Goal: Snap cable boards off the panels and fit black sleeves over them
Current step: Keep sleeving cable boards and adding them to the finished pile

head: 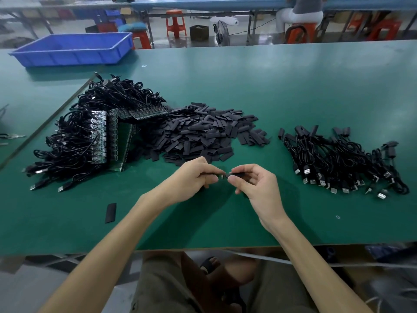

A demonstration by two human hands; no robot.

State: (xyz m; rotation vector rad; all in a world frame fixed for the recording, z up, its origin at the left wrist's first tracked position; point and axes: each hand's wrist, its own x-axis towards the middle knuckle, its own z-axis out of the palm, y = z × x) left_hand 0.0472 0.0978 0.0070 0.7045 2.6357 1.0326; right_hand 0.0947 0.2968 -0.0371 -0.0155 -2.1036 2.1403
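Sleeving step in hand, judged from the grip: the snap-off looks done for this piece. Left hand [194, 177] pinches a small cable board [222, 176] between thumb and fingertips, only its green tip showing past the fingers. Right hand [252, 184] pinches a black sleeve [239, 175] between thumb and forefinger, remaining fingers loosely curled. Board tip and sleeve mouth sit just beside each other, held above the green worktop [293, 98] near its front edge; whether the board has already entered the sleeve is too small to tell. Board's long axis runs left-right across the view, exposed end pointing right toward the sleeve; sleeve lies on the same line, open end facing left. Its cable is hidden under the left hand. Next move, as I read it: keep both axes lined up, keep the flat sleeve's mouth open, and slide it leftward over the board; a skewed approach would likely catch a corner. Supply around: panels with cables [101, 136] heaped far left, loose sleeve pile [203, 134] centre behind the hands, finished sleeved cables [338, 159] stacked to the right. One stray sleeve [110, 212] lies alone on the worktop near the left forearm. Blue bin [74, 49] at far left corner.
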